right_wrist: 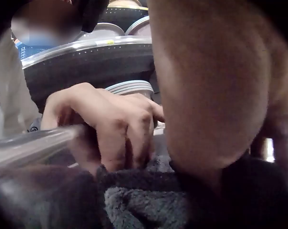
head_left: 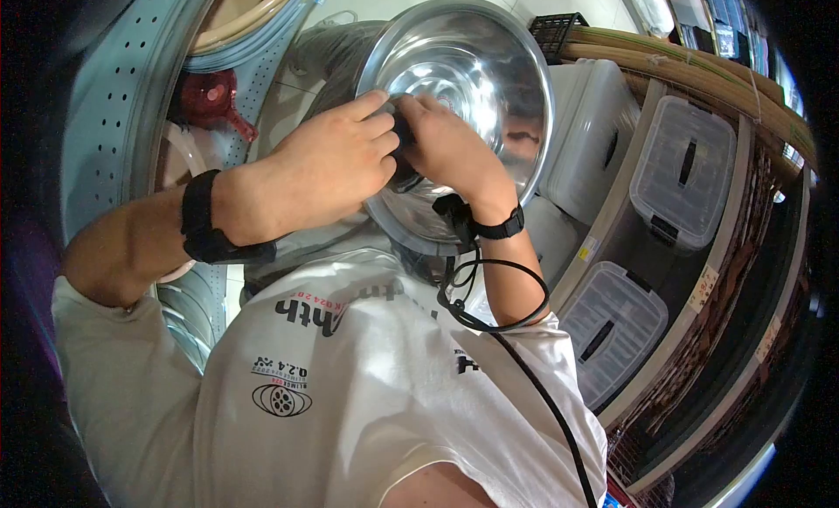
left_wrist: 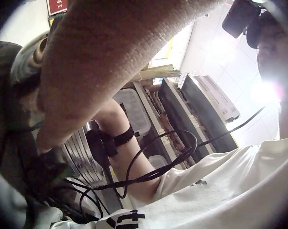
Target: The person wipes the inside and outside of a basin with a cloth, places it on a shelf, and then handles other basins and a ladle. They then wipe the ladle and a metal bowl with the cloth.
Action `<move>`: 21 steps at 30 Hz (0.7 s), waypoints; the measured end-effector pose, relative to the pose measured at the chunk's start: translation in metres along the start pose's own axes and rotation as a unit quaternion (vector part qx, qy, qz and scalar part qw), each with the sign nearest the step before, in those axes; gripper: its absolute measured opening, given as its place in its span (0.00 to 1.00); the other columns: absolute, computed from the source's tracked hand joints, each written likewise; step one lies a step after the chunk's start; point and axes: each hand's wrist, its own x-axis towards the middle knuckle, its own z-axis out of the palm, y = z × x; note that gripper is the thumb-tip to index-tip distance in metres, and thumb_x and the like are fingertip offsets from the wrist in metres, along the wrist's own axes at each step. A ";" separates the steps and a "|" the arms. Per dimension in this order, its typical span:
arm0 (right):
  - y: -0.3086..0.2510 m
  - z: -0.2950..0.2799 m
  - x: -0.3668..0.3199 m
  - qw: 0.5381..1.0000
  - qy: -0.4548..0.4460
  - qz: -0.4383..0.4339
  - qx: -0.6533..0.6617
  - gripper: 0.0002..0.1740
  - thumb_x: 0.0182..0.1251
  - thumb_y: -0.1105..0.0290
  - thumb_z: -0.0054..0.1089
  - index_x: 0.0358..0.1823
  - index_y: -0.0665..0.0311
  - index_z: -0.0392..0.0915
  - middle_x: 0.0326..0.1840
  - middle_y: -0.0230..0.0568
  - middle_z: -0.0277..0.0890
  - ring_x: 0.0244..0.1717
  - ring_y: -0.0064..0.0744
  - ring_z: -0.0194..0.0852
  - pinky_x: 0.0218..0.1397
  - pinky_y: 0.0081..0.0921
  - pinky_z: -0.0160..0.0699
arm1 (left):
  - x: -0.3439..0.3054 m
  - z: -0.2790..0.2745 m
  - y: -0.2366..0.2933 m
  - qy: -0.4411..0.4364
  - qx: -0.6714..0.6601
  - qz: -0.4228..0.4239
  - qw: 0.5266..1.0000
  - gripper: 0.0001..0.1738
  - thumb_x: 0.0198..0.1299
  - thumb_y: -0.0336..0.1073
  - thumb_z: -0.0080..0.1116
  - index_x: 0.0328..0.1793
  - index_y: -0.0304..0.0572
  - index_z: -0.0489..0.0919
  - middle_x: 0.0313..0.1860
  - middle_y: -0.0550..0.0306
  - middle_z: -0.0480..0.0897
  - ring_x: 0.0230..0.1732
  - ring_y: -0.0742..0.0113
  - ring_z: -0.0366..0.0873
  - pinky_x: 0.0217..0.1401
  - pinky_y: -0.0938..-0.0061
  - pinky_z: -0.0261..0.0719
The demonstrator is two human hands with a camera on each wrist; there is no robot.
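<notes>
A large stainless steel bowl is tilted up in front of my chest, its hollow facing me. Both hands meet at its middle. My left hand curls its fingers over a dark grey cloth pressed into the bowl. My right hand grips the same cloth from the other side. In the right wrist view the left hand has curled fingers on the fuzzy grey cloth, beside the bowl's rim. The left wrist view shows my right forearm with its black strap.
Shelves on the right carry lidded clear plastic boxes and a white box. A perforated metal basin and a red utensil are at the left. A black cable loops from my right wrist.
</notes>
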 end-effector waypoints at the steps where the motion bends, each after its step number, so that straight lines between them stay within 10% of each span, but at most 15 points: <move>1: -0.001 -0.002 0.004 1.000 0.017 0.001 -0.012 0.29 0.56 0.77 0.67 0.61 0.68 0.71 0.52 0.60 0.76 0.54 0.64 0.79 0.56 0.50 0.81 | 0.000 0.000 0.000 0.000 0.002 0.001 1.000 0.15 0.44 0.42 0.71 0.37 0.43 0.86 0.40 0.58 0.81 0.55 0.61 0.77 0.84 0.56 0.59; 21: 0.052 -0.005 0.031 0.986 0.146 0.077 -0.023 0.32 0.56 0.77 0.67 0.66 0.67 0.73 0.57 0.60 0.77 0.58 0.62 0.78 0.61 0.44 0.80 | 0.002 -0.001 -0.001 0.001 -0.001 0.006 1.000 0.19 0.45 0.46 0.76 0.38 0.43 0.84 0.43 0.59 0.82 0.57 0.61 0.77 0.84 0.57 0.60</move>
